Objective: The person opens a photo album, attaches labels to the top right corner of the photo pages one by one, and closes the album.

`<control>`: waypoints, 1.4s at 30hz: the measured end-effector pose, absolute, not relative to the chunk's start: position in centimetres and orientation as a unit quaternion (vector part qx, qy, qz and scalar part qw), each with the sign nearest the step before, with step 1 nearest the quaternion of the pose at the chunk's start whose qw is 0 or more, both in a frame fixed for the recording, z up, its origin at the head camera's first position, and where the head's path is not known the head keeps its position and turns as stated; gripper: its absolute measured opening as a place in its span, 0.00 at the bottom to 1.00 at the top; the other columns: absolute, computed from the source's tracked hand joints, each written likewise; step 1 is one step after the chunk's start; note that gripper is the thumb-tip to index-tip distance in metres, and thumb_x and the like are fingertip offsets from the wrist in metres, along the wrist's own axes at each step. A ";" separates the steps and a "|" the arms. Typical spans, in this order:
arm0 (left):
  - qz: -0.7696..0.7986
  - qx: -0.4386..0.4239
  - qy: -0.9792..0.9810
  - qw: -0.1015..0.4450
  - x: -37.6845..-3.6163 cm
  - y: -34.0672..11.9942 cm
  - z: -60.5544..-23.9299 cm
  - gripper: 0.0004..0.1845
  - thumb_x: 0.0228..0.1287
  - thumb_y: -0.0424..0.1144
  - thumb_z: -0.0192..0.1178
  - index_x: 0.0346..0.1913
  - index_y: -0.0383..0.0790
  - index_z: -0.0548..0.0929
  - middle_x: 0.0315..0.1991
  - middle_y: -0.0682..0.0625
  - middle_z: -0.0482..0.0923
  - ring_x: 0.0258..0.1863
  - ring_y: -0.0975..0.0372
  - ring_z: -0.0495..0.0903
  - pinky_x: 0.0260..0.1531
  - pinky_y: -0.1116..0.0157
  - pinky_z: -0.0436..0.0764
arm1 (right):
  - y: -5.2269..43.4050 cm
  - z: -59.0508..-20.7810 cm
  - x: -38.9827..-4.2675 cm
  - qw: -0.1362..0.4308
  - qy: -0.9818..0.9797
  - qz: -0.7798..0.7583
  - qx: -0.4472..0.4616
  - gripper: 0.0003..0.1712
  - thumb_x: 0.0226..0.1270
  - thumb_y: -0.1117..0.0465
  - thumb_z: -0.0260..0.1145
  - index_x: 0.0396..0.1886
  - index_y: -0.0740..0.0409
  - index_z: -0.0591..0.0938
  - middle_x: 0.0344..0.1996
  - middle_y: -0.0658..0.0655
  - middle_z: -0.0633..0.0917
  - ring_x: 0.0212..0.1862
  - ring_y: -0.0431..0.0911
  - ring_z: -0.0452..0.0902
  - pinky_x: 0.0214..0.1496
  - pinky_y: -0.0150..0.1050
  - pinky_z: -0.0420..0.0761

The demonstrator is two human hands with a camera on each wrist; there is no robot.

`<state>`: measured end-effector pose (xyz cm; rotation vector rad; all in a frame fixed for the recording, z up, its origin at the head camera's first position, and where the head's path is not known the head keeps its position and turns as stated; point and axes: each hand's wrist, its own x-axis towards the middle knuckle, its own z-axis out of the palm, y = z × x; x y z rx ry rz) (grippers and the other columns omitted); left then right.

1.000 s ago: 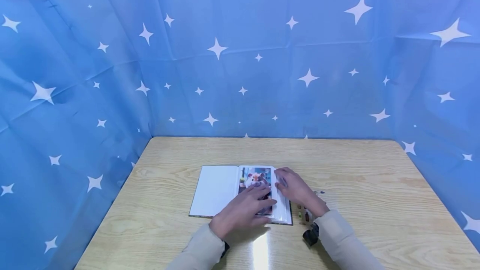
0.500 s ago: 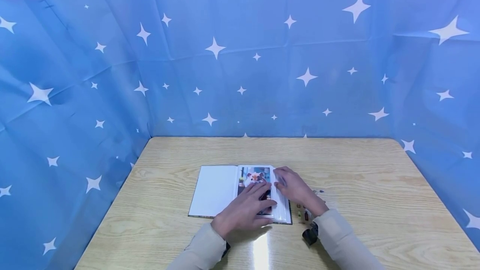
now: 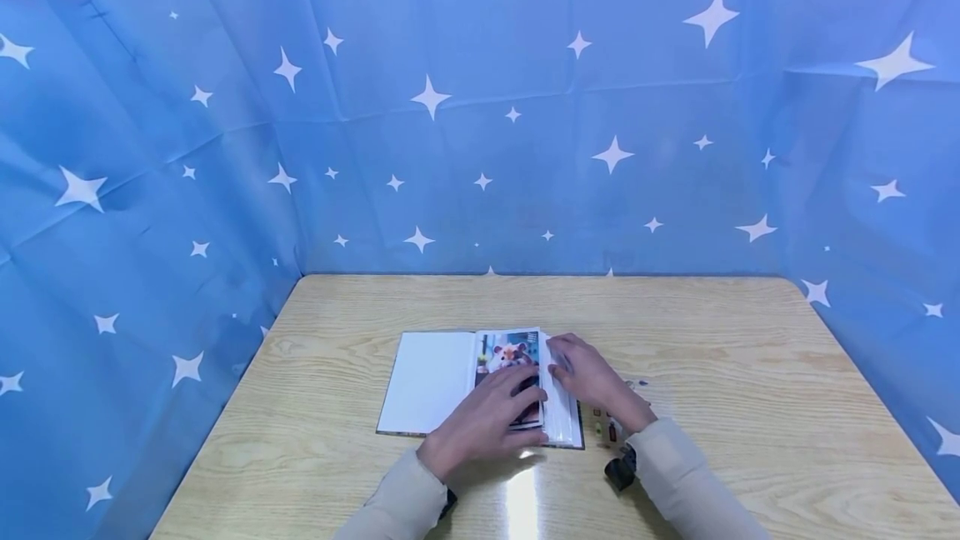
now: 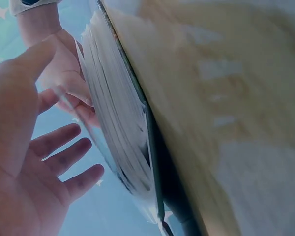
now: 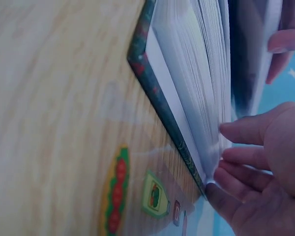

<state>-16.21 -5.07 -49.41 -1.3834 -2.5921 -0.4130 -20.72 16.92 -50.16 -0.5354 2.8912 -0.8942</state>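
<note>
A photo album (image 3: 432, 377) lies spread on the table, its left side a plain white inner cover. On its right side a photo of a hamster (image 3: 506, 355) shows, partly covered by my left hand (image 3: 480, 419). That hand reaches over the photo page, and its index fingertip (image 4: 51, 96) touches the raised page edge; the thumb stands apart. The photo page tilts up from the stack of pages (image 5: 196, 59) below. My right hand (image 3: 588, 373) rests at the album's right side, its fingertips (image 5: 225, 129) touching the page edges near the cover's corner.
Clear sheets with small stickers (image 5: 155, 194) lie beside the album, partly under the right forearm. The wooden table (image 3: 750, 390) reaches back to a blue curtain with white stars (image 3: 525, 148). Black wrist cameras (image 3: 621, 471) hang below the cuffs.
The photo page has risen off the stack, its right edge tipping up with my left fingers. My left hand has drawn slightly left; the right hand stays in place.
</note>
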 end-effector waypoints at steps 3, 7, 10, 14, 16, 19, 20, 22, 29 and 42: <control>-0.151 -0.462 -0.867 0.111 -16.2 -5.1 -49.4 0.25 0.66 0.59 0.60 0.58 0.47 0.78 0.67 0.41 0.71 0.69 0.53 0.69 0.68 0.53 0.69 | 16.9 -50.1 -20.7 0.039 0.941 -0.289 -0.170 0.27 0.70 0.65 0.63 0.66 0.71 0.72 0.62 0.70 0.74 0.65 0.64 0.70 0.67 0.57 0.71; -0.164 -0.455 -0.864 0.143 -16.2 -5.2 -49.1 0.22 0.67 0.53 0.63 0.57 0.44 0.78 0.64 0.42 0.74 0.66 0.53 0.72 0.65 0.55 0.73 | 16.8 -50.1 -20.7 0.041 0.942 -0.290 -0.166 0.27 0.70 0.65 0.63 0.66 0.70 0.72 0.62 0.70 0.75 0.65 0.64 0.70 0.67 0.58 0.70; -0.173 -0.443 -0.867 0.149 -16.0 -5.4 -48.7 0.23 0.68 0.50 0.63 0.61 0.42 0.77 0.64 0.42 0.74 0.65 0.54 0.74 0.63 0.55 0.75 | 16.7 -50.2 -20.8 0.039 0.941 -0.292 -0.163 0.27 0.70 0.64 0.64 0.66 0.70 0.73 0.62 0.69 0.75 0.65 0.64 0.71 0.67 0.57 0.70; -0.196 -0.415 -0.879 0.131 -15.7 -5.9 -48.2 0.28 0.69 0.47 0.60 0.69 0.43 0.71 0.67 0.44 0.72 0.65 0.55 0.73 0.64 0.57 0.74 | 16.7 -50.2 -20.7 0.031 0.940 -0.295 -0.169 0.27 0.68 0.65 0.65 0.65 0.71 0.73 0.61 0.70 0.76 0.64 0.64 0.72 0.67 0.57 0.71; -0.223 -0.397 -0.883 0.118 -15.6 -6.2 -48.0 0.31 0.70 0.46 0.60 0.72 0.45 0.67 0.68 0.46 0.71 0.66 0.56 0.73 0.64 0.58 0.74 | 16.7 -50.2 -20.7 0.027 0.939 -0.296 -0.172 0.27 0.68 0.65 0.65 0.64 0.72 0.74 0.61 0.70 0.76 0.63 0.64 0.72 0.66 0.57 0.71; -0.271 -0.370 -0.882 0.103 -15.6 -6.9 -47.6 0.34 0.70 0.43 0.60 0.76 0.46 0.61 0.69 0.48 0.71 0.66 0.56 0.73 0.64 0.58 0.73 | 16.7 -50.2 -20.8 0.027 0.940 -0.295 -0.171 0.27 0.68 0.65 0.65 0.65 0.71 0.73 0.61 0.69 0.76 0.64 0.63 0.72 0.66 0.57 0.72; -0.285 -0.364 -0.881 0.101 -15.7 -7.1 -47.4 0.34 0.70 0.42 0.60 0.76 0.46 0.61 0.70 0.47 0.70 0.67 0.56 0.72 0.65 0.58 0.73 | 16.7 -50.2 -20.8 0.026 0.940 -0.294 -0.170 0.27 0.68 0.65 0.65 0.65 0.71 0.73 0.61 0.69 0.76 0.64 0.63 0.72 0.66 0.57 0.72; -0.309 -0.354 -0.877 0.098 -15.7 -7.5 -47.1 0.35 0.70 0.41 0.60 0.77 0.45 0.60 0.70 0.47 0.70 0.67 0.55 0.72 0.65 0.57 0.73 | 16.8 -50.2 -20.7 0.026 0.940 -0.295 -0.170 0.27 0.69 0.65 0.64 0.65 0.71 0.73 0.61 0.70 0.76 0.64 0.63 0.72 0.66 0.57 0.72; -0.373 -0.337 -0.858 0.100 -15.5 -8.9 -46.3 0.37 0.68 0.33 0.60 0.77 0.43 0.58 0.69 0.44 0.71 0.68 0.55 0.71 0.64 0.56 0.74 | 16.9 -50.1 -20.6 0.031 0.937 -0.301 -0.173 0.27 0.69 0.65 0.64 0.66 0.70 0.73 0.62 0.70 0.75 0.63 0.63 0.72 0.64 0.56 0.75; -0.445 -0.269 -0.847 0.111 -15.3 -11.3 -45.5 0.40 0.66 0.26 0.59 0.77 0.47 0.57 0.62 0.41 0.78 0.59 0.55 0.80 0.52 0.59 0.83 | 16.8 -50.1 -20.6 0.038 0.937 -0.303 -0.166 0.27 0.70 0.64 0.63 0.66 0.70 0.72 0.62 0.69 0.75 0.63 0.62 0.73 0.62 0.55 0.76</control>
